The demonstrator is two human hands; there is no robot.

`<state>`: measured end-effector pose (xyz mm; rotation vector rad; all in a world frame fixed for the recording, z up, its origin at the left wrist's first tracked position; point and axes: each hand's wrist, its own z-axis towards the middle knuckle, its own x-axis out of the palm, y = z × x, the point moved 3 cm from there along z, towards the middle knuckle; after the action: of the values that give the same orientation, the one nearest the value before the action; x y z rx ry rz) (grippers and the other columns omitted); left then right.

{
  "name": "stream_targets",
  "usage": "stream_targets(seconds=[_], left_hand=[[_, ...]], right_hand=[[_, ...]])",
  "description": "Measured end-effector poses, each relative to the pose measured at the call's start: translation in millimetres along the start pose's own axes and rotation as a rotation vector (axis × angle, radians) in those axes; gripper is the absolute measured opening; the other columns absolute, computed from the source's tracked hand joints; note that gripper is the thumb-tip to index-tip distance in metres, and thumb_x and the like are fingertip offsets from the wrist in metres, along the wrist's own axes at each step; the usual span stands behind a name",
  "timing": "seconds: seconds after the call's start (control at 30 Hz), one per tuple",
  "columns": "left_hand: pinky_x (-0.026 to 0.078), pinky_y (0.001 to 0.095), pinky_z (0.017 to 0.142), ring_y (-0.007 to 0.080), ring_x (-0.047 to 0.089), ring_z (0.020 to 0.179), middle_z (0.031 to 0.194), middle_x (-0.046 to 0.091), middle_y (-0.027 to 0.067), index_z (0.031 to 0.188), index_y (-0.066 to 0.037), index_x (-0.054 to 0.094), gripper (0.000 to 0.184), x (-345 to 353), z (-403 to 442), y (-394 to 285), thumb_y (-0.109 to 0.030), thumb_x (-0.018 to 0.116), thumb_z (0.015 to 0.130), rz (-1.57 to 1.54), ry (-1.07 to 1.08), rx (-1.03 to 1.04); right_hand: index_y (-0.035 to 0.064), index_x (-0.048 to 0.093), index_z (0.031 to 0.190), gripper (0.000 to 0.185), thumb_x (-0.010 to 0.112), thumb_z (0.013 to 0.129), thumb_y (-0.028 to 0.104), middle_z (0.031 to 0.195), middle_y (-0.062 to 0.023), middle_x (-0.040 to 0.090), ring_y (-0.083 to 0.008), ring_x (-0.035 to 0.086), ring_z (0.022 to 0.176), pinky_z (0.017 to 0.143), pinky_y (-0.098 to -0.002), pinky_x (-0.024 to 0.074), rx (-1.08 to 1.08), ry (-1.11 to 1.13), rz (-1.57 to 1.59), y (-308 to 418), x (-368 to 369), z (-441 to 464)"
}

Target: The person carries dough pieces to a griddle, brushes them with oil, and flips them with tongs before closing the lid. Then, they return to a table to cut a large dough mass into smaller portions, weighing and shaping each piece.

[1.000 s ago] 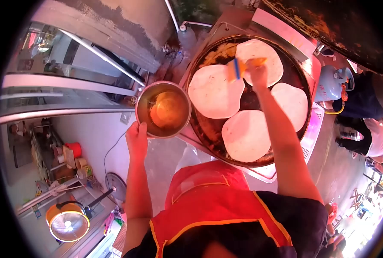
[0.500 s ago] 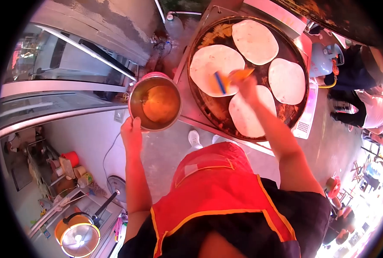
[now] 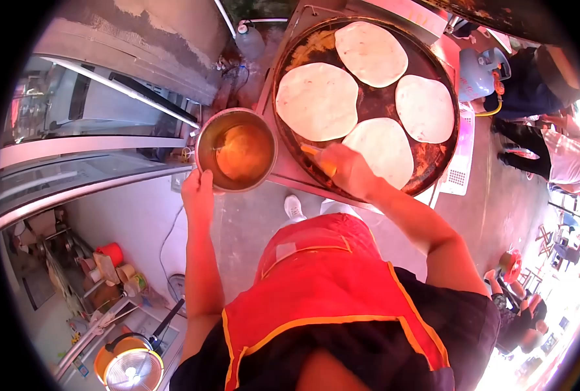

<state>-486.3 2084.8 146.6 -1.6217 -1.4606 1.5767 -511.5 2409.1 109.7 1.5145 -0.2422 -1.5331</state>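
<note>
My left hand (image 3: 198,190) is closed on the near rim of a round metal pot (image 3: 268,166) with orange-yellow liquid (image 3: 241,153) in it. My right hand (image 3: 347,168) is wrapped round a flat orange-handled brush (image 3: 327,167), over the near left edge of a large round griddle (image 3: 372,107). On that griddle lie several flat pale dough rounds: one at the left (image 3: 317,102), one at the back (image 3: 371,54), one at the right (image 3: 424,109) and one in front (image 3: 382,153), close by my right hand. The brush's bristle end cannot be made out clearly.
A blue-grey gas cylinder (image 3: 476,75) with a yellow hose stands right of the griddle. Other people (image 3: 563,153) are further right. A glass-sided frame (image 3: 101,140) lies at the left, and a fan (image 3: 133,371) sits low on the left. A plastic bottle (image 3: 249,42) stands behind the pot.
My right hand has moved toward me and left, from above the left dough round to the griddle's near edge, still holding the brush. My left hand keeps the pot in nearly the same place.
</note>
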Motion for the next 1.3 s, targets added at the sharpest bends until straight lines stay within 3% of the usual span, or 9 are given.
stream_targets(seconds=[0.17, 0.43, 0.5, 0.63, 0.73, 0.83, 1.03, 1.17, 1.3], left_hand=[[0.049, 0.0277, 0.054, 0.0131, 0.059, 0.061, 0.07, 0.059, 0.0078, 0.086, 0.007, 0.057, 0.023, 14.6, 3.7, -10.4, -0.014, 0.049, 0.09, -0.068, 0.059, 0.017], [0.05, 0.0275, 0.054, 0.0153, 0.062, 0.057, 0.067, 0.057, 0.0094, 0.078, 0.005, 0.056, 0.021, 42.8, 8.3, -28.9, -0.012, 0.051, 0.087, -0.025, 0.099, 0.087], [0.05, 0.0273, 0.054, 0.0148, 0.062, 0.057, 0.065, 0.057, 0.0092, 0.075, 0.005, 0.055, 0.021, 48.5, 13.3, -27.5, -0.012, 0.052, 0.087, 0.06, 0.104, 0.109], [0.047, 0.0376, 0.059, 0.028, 0.06, 0.06, 0.062, 0.055, 0.0181, 0.073, 0.005, 0.054, 0.024, 66.3, 22.5, -31.5, -0.015, 0.053, 0.086, 0.288, 0.095, 0.374], [0.05, 0.0297, 0.049, 0.0137, 0.058, 0.057, 0.061, 0.057, 0.0097, 0.08, 0.007, 0.058, 0.022, 80.4, 15.2, -45.8, -0.014, 0.052, 0.086, 0.44, 0.135, 0.454], [0.046, 0.0415, 0.058, 0.0333, 0.06, 0.062, 0.064, 0.055, 0.0213, 0.071, 0.005, 0.052, 0.026, 102.3, 16.8, -36.1, -0.016, 0.053, 0.086, 0.253, 0.176, 0.294], [0.051, 0.0362, 0.048, 0.0304, 0.064, 0.058, 0.064, 0.058, 0.0214, 0.072, 0.007, 0.053, 0.029, 122.7, -1.2, -60.2, -0.017, 0.052, 0.087, 0.233, 0.269, 0.307], [0.052, 0.0352, 0.049, 0.0257, 0.065, 0.058, 0.064, 0.059, 0.0187, 0.075, 0.007, 0.055, 0.028, 125.5, -4.8, -67.9, -0.017, 0.052, 0.088, 0.216, 0.3, 0.209], [0.052, 0.0293, 0.05, 0.0171, 0.063, 0.057, 0.067, 0.06, 0.0109, 0.079, 0.007, 0.058, 0.024, 121.8, 11.7, -37.9, -0.015, 0.05, 0.088, 0.17, 0.285, 0.223]], right_hand=[[0.0016, 0.067, 0.087, 0.018, 0.062, 0.083, 0.018, 0.069, -0.0092, 0.066, -0.0142, 0.063, 0.061, 0.057, -0.028, 0.049, 0.65, -0.435, 0.508, -148.1, -21.6, 36.2], [-0.0019, 0.067, 0.09, 0.027, 0.064, 0.082, 0.024, 0.071, -0.0121, 0.068, -0.0177, 0.067, 0.065, 0.057, -0.0296, 0.0513, 0.622, -0.772, 0.769, -163.7, -23.0, 64.5], [-0.0005, 0.067, 0.086, 0.027, 0.062, 0.081, 0.025, 0.069, -0.0122, 0.066, -0.0212, 0.066, 0.064, 0.059, -0.0324, 0.0517, 0.609, -0.785, 0.407, -220.6, -12.1, 43.8], [-0.0006, 0.066, 0.092, 0.024, 0.063, 0.086, 0.022, 0.079, -0.0095, 0.067, -0.0136, 0.063, 0.064, 0.063, -0.0254, 0.0523, 0.601, -0.809, 0.448, -173.0, -100.2, 13.8], [-0.0012, 0.063, 0.095, 0.016, 0.059, 0.089, 0.013, 0.081, -0.0086, 0.064, -0.0136, 0.063, 0.07, 0.066, -0.0238, 0.0537, 0.43, -0.833, 0.634, -43.7, -143.5, 20.6], [0.0009, 0.061, 0.091, 0.011, 0.06, 0.088, 0.012, 0.081, -0.0048, 0.064, -0.0128, 0.062, 0.07, 0.061, -0.0259, 0.0509, 0.263, -0.64, 0.593, 14.8, -111.1, 20.4], [0.001, 0.06, 0.096, 0.023, 0.063, 0.082, 0.019, 0.074, -0.0214, 0.062, -0.0342, 0.063, 0.063, 0.059, -0.0372, 0.0512, 0.408, -0.414, 0.032, 15.8, -40.9, 20.7], [-0.0023, 0.06, 0.1, 0.018, 0.058, 0.089, 0.012, 0.082, -0.0076, 0.064, -0.013, 0.063, 0.071, 0.064, -0.0264, 0.0551, 0.534, -0.654, 0.856, -16.6, -65.3, -20.1], [-0.0021, 0.06, 0.1, 0.018, 0.059, 0.088, 0.011, 0.086, -0.0087, 0.062, -0.0163, 0.063, 0.075, 0.068, -0.0283, 0.0569, 0.602, -0.837, 1.117, -40.5, -84.3, -74.3]])
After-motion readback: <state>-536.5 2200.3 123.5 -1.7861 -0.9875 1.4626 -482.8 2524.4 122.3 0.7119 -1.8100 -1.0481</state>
